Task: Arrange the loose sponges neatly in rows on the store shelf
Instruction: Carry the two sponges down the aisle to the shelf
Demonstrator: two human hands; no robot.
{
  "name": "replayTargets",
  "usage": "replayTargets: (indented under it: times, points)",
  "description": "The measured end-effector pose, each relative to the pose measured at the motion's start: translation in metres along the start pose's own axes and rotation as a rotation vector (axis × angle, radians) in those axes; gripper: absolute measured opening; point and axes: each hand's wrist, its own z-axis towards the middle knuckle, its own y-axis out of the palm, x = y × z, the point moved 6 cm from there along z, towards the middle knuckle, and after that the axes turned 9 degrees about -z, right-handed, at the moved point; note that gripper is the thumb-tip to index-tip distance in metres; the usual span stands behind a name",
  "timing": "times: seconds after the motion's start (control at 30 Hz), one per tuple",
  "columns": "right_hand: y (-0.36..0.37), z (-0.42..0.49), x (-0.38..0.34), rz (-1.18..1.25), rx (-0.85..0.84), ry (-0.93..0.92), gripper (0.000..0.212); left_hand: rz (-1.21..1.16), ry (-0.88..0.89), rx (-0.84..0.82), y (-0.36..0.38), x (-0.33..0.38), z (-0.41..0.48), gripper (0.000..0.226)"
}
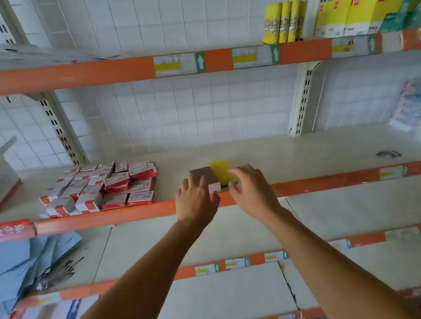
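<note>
In the head view, three sponges were seen close together near the front edge of the middle shelf point(307, 154). The brown sponge point(204, 177), with a pink layer below, was grasped by the left grip point(195, 202): the fingers were laid on its top and the thumb was pressed at its front face. Just beside it on the right, the yellow sponge point(220, 170) was placed. A second brown sponge point(244, 167) was mostly hidden behind the right grip point(253, 193). The right grip was released, its fingers spread and lightly bent over these two. Red and white boxes point(108, 189) were stacked further left on the same shelf.
</note>
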Motion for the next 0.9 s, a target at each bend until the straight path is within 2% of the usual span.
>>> replayTargets:
  times: [0.17,0.33,0.47,0.6,0.7,0.9]
  points:
    - [0.035,0.042,0.023,-0.036,-0.096,-0.017,0.032,0.052,-0.036,-0.081,0.034,-0.014,0.032,0.042]
    - [0.060,0.077,0.035,-0.048,-0.130,-0.027,0.030,0.002,-0.153,-0.052,0.039,-0.042,0.057,0.044]
    - [0.080,0.089,0.036,-0.110,-0.239,0.072,0.053,0.024,-0.191,-0.037,0.046,-0.052,0.073,0.058]
    - [0.103,0.090,0.041,-0.192,-0.320,0.197,0.068,-0.020,-0.199,-0.069,0.055,-0.059,0.085,0.061]
    - [0.108,0.092,0.042,-0.201,-0.293,0.232,0.067,-0.056,-0.165,-0.073,0.056,-0.065,0.096,0.059]
    - [0.079,0.090,0.046,-0.170,-0.112,0.348,0.044,-0.151,-0.048,-0.131,0.048,-0.054,0.116,0.057]
